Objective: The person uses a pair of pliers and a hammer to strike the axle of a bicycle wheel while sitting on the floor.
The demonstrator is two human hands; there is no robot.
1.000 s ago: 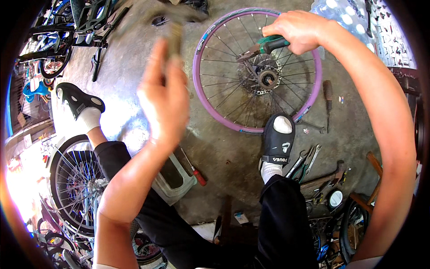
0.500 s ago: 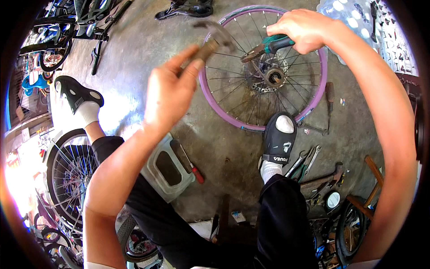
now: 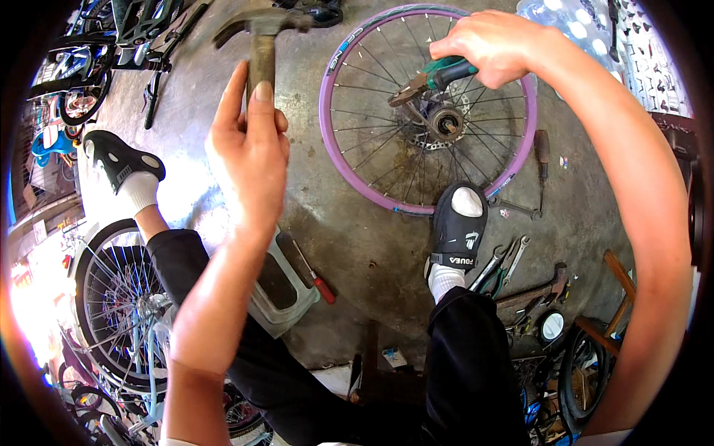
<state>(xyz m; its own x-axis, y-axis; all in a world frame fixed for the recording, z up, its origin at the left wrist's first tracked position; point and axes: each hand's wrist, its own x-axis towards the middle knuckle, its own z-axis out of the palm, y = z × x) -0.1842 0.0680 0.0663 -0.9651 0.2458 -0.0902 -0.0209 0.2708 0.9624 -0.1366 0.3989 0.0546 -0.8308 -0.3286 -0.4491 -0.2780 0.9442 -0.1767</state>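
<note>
My left hand [image 3: 249,156] is closed round the wooden handle of a claw hammer [image 3: 262,30], raised left of the wheel with its head up. My right hand [image 3: 491,48] grips green-and-black-handled pliers [image 3: 446,73] over the wheel hub [image 3: 446,124]. The rusty jaws of the pliers are above and left of the hub, by a thin metal piece [image 3: 418,113] slanting towards it; whether they clamp it, I cannot tell. The purple-rimmed bicycle wheel [image 3: 335,145] lies flat on the floor, with a brake disc at its hub. My shoe [image 3: 459,227] is against its near rim.
A red-handled screwdriver [image 3: 324,290] and a grey plastic stool [image 3: 286,316] are near my left leg. Wrenches [image 3: 513,260], another hammer [image 3: 554,282] and a wooden-handled tool [image 3: 542,152] lie to the right. Bicycles [image 3: 123,305] stand at the left; plastic-wrapped bottles [image 3: 569,26] are at the far right.
My left hand has swung the hammer up and left, away from the wheel hub. The pliers stay in my right hand over the hub; the whole view has shifted slightly.
</note>
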